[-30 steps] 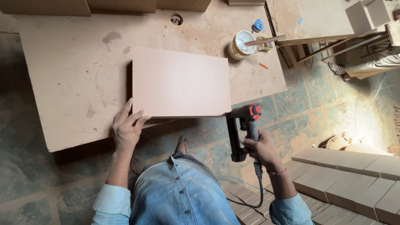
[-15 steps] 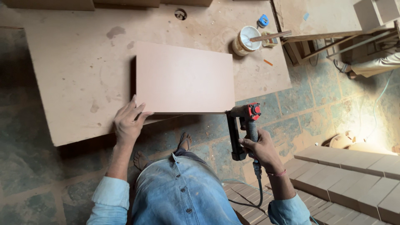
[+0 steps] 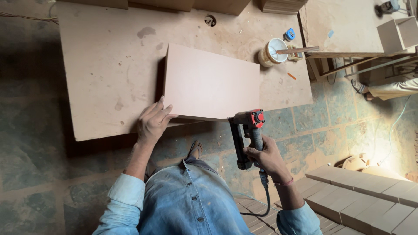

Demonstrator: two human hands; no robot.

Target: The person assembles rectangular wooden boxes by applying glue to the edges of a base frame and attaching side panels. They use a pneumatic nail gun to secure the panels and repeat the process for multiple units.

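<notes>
A: Status on the panel?

B: Rectangular board panel (image 3: 212,82) sits flat-side-up on the big worktable (image 3: 100,65), toward its near edge, right of centre. Its near edge lines up roughly with the table's near edge. Dark shadow along the panel's left side suggests it stands raised, maybe on top of other pieces. Can't see underneath.

A: Hands?

B: Left hand (image 3: 152,122) lies flat, fingers spread, pressing on the panel's near-left corner. Nothing gripped, just holding it down. Right hand (image 3: 264,157) is wrapped tight around the handle of a black pneumatic nailer with a red cap (image 3: 246,130). Nose of the tool is at the panel's near-right corner, touching or just beside the edge. Hose (image 3: 264,204) trails down past the wrist.

A: Any fasteners in yet?

B: Can't tell. No nail marks visible on the top face or near edge at this resolution. My read: panel is positioned and clamped by hand, the tool is lined up at one corner. Fixing looks barely begun at most; rest of the near edge and the other sides show nothing.

A: Anything else on the table?

B: White glue pot (image 3: 272,51) with a stick across it near the far-right corner, small blue item (image 3: 289,34) beside it. Well apart from the panel. Stacked boards (image 3: 361,196) on the floor to the right.
</notes>
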